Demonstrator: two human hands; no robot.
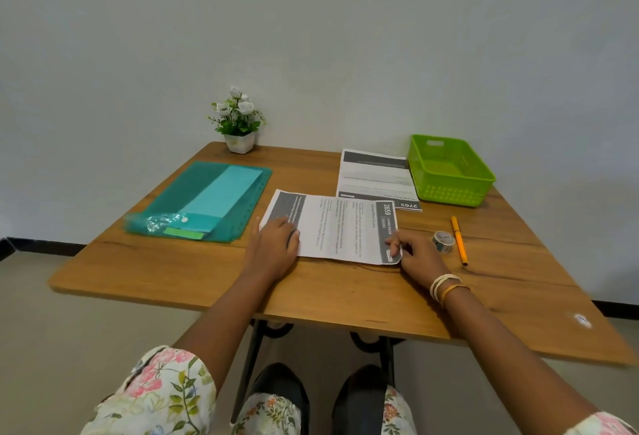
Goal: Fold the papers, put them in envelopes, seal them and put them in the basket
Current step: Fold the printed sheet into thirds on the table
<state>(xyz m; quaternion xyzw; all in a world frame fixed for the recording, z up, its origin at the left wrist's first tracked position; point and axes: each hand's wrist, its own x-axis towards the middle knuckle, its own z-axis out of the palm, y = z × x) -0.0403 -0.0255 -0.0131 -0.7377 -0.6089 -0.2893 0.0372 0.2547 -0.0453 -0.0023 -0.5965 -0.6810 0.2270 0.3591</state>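
A printed paper [332,227] lies sideways on the wooden table [345,296] in front of me. My left hand [275,248] rests flat on its near left part. My right hand [415,253] pinches the paper's near right corner, which curls up a little. A second printed paper [375,177] lies behind it, partly under it. The green basket [449,172] stands at the far right, with nothing visible inside. A teal plastic folder [204,203] on the left holds light teal envelopes [224,192].
A roll of tape [443,241] and an orange pen [459,239] lie right of my right hand. A small potted plant [238,123] with white flowers stands at the far edge by the wall. My knees and the table's black legs show below.
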